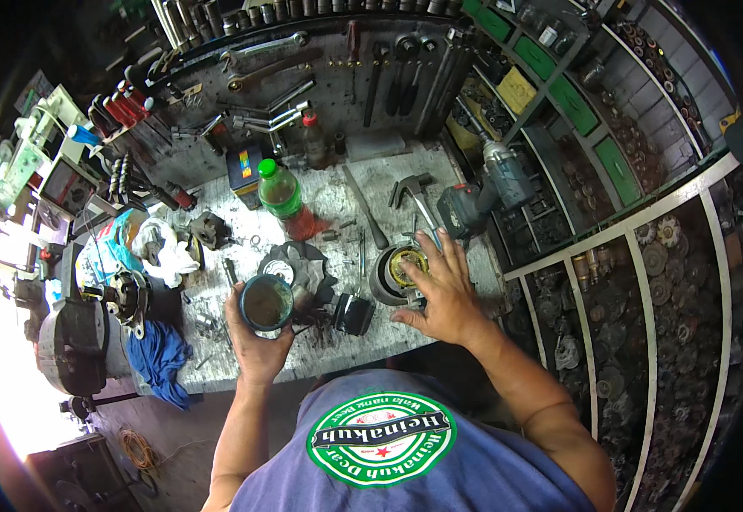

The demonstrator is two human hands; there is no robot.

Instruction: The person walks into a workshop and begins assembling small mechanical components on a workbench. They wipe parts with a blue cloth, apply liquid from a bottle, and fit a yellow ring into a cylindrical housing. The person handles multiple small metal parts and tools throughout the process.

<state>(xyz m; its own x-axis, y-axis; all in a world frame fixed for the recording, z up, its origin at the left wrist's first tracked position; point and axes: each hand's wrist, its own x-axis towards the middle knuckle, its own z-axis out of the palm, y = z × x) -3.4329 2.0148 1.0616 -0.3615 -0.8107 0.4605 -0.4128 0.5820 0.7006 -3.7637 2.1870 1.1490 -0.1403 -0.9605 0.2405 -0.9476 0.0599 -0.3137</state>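
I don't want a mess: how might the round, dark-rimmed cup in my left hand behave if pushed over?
The cup is probably stiff, since its rim forms a clean circle. Being round, it could roll on its side. Its top looks open, so anything inside might spill.

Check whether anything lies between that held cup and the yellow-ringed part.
Yes: on the bench between the cup in the left hand and the yellow-ringed part under the right hand lie a dark grey part and a black part. The cup looks raised, so they may not block it.
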